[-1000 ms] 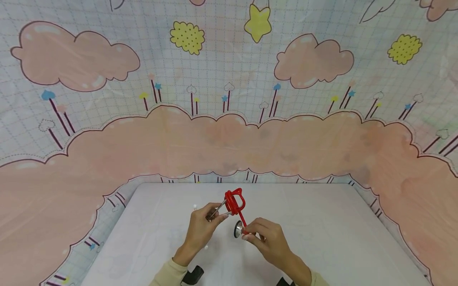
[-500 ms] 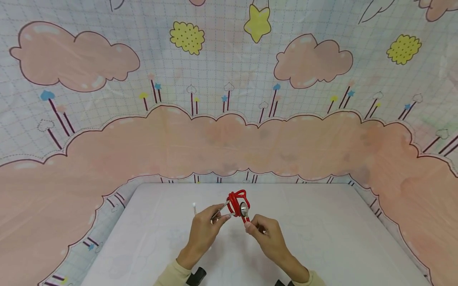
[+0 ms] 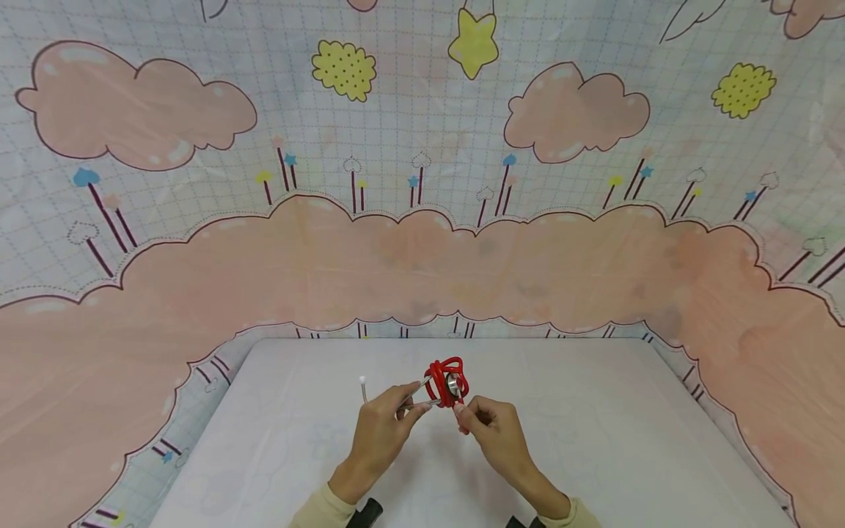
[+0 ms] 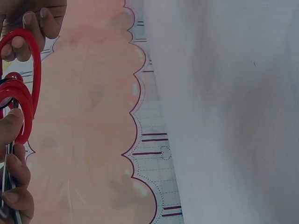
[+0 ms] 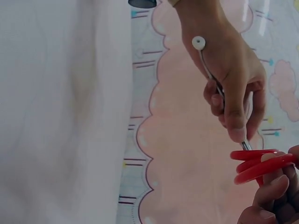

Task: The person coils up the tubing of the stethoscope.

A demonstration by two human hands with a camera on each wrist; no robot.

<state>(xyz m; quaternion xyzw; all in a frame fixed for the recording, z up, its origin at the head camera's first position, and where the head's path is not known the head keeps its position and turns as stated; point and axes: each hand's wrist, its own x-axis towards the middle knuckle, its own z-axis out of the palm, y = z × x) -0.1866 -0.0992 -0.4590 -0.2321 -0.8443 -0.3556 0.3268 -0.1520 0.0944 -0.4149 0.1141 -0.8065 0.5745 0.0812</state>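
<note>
A stethoscope with red tubing is held up above the white table, its tube wound into a bundle around the metal ear tubes. My left hand grips those ear tubes, and one white ear tip sticks out past the back of that hand. The silver chest piece lies against the right side of the coil. Just below it, my right hand pinches the red tube between thumb and fingers. In the right wrist view the loops pass in front of the right fingers.
The white tabletop spreads beneath both hands. Behind and beside it hangs a cloth backdrop printed with clouds and stars. Black wrist straps or mounts show by the sleeves.
My right hand has brought the chest piece up from below the coil to lie against it. Both hands and the coil have shifted slightly, the left hand a little rightward.
</note>
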